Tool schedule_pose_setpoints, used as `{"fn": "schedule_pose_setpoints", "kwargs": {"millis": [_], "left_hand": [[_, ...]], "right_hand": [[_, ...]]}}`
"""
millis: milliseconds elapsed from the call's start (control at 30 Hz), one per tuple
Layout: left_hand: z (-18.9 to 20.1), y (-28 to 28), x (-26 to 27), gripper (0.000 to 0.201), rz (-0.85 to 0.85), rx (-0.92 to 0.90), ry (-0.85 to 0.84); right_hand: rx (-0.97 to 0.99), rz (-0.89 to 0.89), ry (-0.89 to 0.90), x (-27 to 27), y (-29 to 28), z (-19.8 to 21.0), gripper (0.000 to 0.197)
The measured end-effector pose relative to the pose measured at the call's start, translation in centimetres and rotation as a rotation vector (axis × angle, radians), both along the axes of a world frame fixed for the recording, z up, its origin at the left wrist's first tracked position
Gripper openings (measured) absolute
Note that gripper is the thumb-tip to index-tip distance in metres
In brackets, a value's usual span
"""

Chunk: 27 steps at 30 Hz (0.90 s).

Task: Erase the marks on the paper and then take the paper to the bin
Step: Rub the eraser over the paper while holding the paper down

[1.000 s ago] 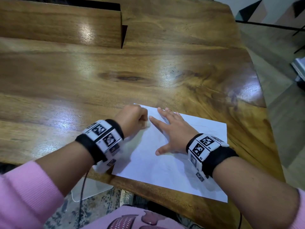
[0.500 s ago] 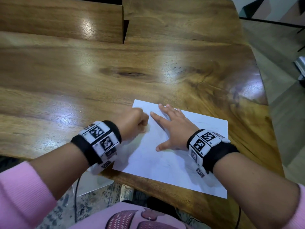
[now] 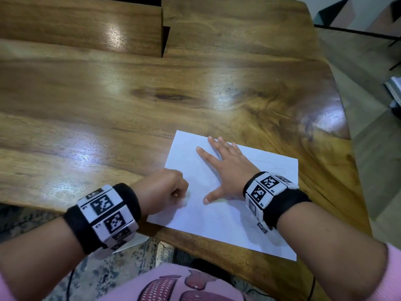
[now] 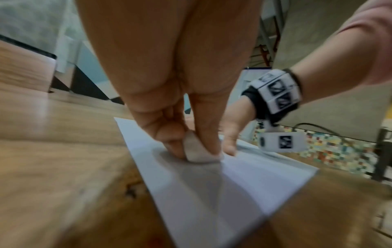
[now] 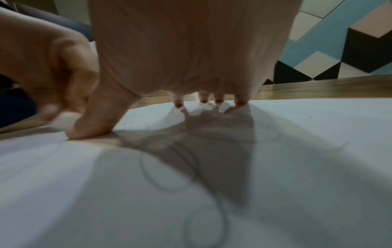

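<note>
A white sheet of paper lies at the near edge of the wooden table. Faint looping pencil marks show on it in the right wrist view. My left hand is curled into a fist at the sheet's left edge and pinches a small white eraser down onto the paper. My right hand lies flat with spread fingers on the middle of the sheet, its thumb close to the eraser. No bin is in view.
A raised wooden block stands at the table's back left. The table's right edge drops to a grey floor. A patterned carpet lies under the near edge, by my pink-clothed lap.
My left hand with the eraser has slid toward me along the paper's left side, away from the far corner. The right hand stays flat on the sheet.
</note>
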State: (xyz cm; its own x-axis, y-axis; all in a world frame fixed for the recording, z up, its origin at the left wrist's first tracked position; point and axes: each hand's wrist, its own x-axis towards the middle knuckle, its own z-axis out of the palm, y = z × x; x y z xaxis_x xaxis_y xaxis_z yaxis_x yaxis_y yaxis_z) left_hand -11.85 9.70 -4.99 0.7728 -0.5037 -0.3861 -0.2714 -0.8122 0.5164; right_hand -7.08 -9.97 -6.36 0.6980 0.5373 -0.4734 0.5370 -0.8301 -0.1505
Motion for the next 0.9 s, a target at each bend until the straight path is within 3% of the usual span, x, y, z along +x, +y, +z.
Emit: {"fn": "schedule_pose_setpoints", "kwargs": {"millis": [67,233,300,467,633,800,900], "left_hand": [[0.1,0.2,-0.1,0.009,-0.035,0.022,0.043],[0.1,-2.1,4.5,0.010,0.187,-0.010,-0.153],[-0.1,-2.0,3.9,0.006,0.151,-0.009,-0.150],[0.1,-0.1,-0.7,0.010,-0.108,-0.018,0.070],[-0.2,-1.2,3.5,0.010,0.119,-0.020,-0.155],[-0.7,0.6,-0.3,0.013,-0.022,-0.064,-0.061],[-0.7,1.2,-1.4,0.017,0.004,-0.076,-0.062]], "right_hand": [[-0.002,0.002,-0.005,0.0,0.0,-0.1,0.123],[-0.003,0.001,-0.010,0.0,0.0,-0.3,0.125],[-0.004,0.003,-0.007,0.0,0.1,-0.3,0.124],[-0.010,0.006,-0.009,0.0,0.0,-0.3,0.124],[0.009,-0.002,-0.005,0.0,0.0,-0.2,0.123],[0.007,0.001,0.001,0.0,0.0,-0.1,0.122],[0.024,0.014,-0.003,-0.2,0.0,0.1,0.120]]}}
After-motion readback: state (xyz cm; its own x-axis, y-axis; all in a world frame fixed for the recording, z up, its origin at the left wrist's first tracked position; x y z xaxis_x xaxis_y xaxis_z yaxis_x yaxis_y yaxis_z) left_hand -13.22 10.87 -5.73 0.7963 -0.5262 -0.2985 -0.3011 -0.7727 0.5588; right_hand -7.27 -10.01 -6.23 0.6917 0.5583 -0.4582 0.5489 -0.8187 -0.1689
